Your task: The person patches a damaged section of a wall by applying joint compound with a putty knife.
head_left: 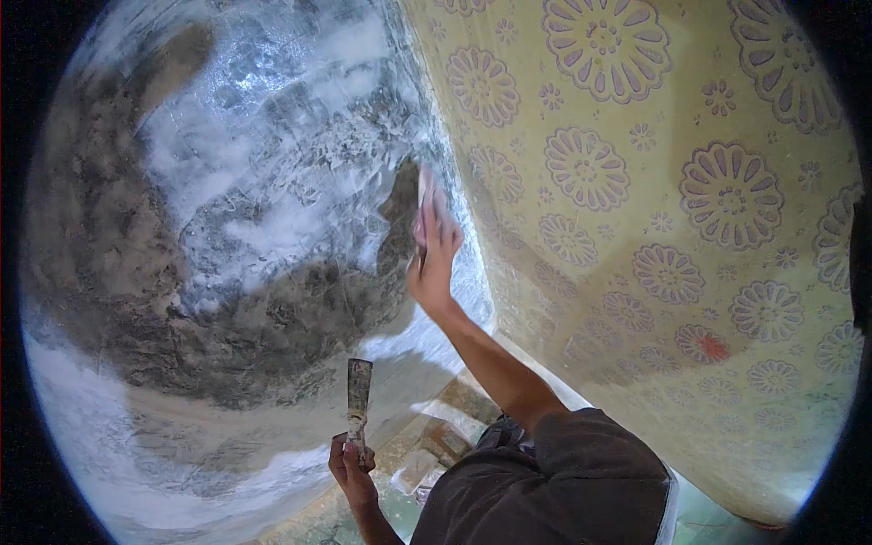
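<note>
My left hand (pixel 352 465) is closed round the handle of a putty knife (pixel 359 391), whose stained blade points up, away from the wall surface. Stretched up and forward, my right hand (pixel 436 259) is at the wall near the corner. Its fingers press a thin pale piece (pixel 424 184) towards the surface; blur hides its exact kind. The wall (pixel 263 209) around it is patchy, with white smears over rough grey. A dark shadow of my arm and hand falls across it.
A yellowish wall (pixel 627 218) with purple flower patterns meets the grey wall at a corner on the right. A red smudge (pixel 715 348) marks it. Below, several block-like objects (pixel 418 468) lie by the wall's foot, partly hidden by my dark shirt (pixel 563 481).
</note>
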`<action>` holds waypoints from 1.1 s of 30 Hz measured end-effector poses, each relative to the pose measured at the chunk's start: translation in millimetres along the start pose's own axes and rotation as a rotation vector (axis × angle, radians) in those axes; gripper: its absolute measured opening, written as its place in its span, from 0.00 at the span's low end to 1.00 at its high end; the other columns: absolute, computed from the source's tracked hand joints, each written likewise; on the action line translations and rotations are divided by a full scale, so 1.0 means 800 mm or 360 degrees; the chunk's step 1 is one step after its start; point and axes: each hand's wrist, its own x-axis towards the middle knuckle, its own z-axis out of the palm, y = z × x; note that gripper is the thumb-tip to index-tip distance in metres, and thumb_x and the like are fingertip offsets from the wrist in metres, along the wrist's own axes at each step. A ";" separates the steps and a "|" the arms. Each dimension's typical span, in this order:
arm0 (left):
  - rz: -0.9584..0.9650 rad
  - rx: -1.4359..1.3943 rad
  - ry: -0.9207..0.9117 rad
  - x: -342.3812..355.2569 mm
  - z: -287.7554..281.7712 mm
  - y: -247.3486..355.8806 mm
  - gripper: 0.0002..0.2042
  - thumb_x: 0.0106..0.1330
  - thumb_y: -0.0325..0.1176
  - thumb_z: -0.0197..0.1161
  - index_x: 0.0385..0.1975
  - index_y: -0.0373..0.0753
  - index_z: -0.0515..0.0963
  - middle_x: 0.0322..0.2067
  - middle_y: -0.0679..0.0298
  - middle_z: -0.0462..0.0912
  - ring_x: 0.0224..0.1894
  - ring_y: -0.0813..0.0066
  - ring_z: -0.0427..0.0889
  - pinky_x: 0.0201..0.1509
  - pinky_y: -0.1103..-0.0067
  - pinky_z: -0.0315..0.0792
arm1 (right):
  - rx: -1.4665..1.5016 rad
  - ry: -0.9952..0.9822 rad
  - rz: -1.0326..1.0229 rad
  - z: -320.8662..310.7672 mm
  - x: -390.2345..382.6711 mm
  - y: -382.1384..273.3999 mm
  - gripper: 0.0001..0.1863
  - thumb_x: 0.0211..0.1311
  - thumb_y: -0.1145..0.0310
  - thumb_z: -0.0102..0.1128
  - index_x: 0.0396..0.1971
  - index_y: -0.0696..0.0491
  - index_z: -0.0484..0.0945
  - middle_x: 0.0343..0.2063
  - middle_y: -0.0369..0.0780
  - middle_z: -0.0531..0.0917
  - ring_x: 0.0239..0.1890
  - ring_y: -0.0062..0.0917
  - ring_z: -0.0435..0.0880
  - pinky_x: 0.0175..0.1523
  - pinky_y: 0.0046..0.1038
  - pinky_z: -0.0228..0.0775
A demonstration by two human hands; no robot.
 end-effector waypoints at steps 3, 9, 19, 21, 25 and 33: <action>-0.0022 0.0019 0.0035 -0.003 0.006 0.001 0.10 0.70 0.40 0.54 0.34 0.39 0.70 0.17 0.71 0.66 0.16 0.85 0.60 0.19 0.83 0.51 | -0.0105 0.0170 -0.0059 0.001 0.063 0.004 0.45 0.45 0.88 0.45 0.70 0.54 0.58 0.68 0.52 0.58 0.63 0.50 0.59 0.70 0.44 0.44; 0.0012 -0.0018 -0.0051 -0.007 -0.005 -0.009 0.16 0.71 0.45 0.56 0.37 0.35 0.72 0.23 0.70 0.68 0.19 0.84 0.62 0.20 0.83 0.53 | -0.0280 0.0103 -0.0076 0.018 0.054 0.019 0.48 0.40 0.92 0.44 0.70 0.53 0.58 0.67 0.50 0.61 0.62 0.50 0.60 0.69 0.45 0.51; -0.0043 0.0012 -0.0125 -0.016 0.011 -0.003 0.16 0.72 0.46 0.55 0.38 0.35 0.73 0.22 0.70 0.68 0.19 0.84 0.63 0.20 0.82 0.54 | -0.0180 0.0201 -0.0036 0.002 0.087 0.011 0.45 0.44 0.89 0.46 0.70 0.54 0.58 0.68 0.48 0.62 0.60 0.50 0.62 0.68 0.43 0.49; -0.0018 -0.0001 -0.0079 -0.017 0.021 0.000 0.11 0.70 0.40 0.53 0.35 0.38 0.71 0.17 0.71 0.67 0.17 0.86 0.61 0.19 0.84 0.52 | -0.0183 0.0220 -0.0015 0.015 0.077 0.012 0.45 0.43 0.89 0.47 0.70 0.54 0.58 0.68 0.50 0.62 0.61 0.52 0.61 0.68 0.44 0.49; 0.0021 -0.0007 -0.0018 -0.023 0.020 -0.002 0.11 0.70 0.40 0.53 0.34 0.38 0.71 0.16 0.71 0.67 0.16 0.85 0.61 0.19 0.84 0.53 | -0.0061 0.0074 -0.0044 0.012 0.039 -0.002 0.48 0.40 0.92 0.46 0.70 0.54 0.59 0.68 0.47 0.63 0.60 0.49 0.62 0.68 0.44 0.50; 0.0001 0.0006 -0.0029 -0.033 0.025 -0.003 0.11 0.70 0.41 0.54 0.34 0.39 0.71 0.19 0.71 0.67 0.18 0.85 0.62 0.20 0.85 0.54 | -0.0087 0.0258 -0.0007 0.006 0.085 -0.005 0.47 0.39 0.93 0.46 0.69 0.55 0.61 0.64 0.47 0.68 0.58 0.50 0.63 0.67 0.40 0.53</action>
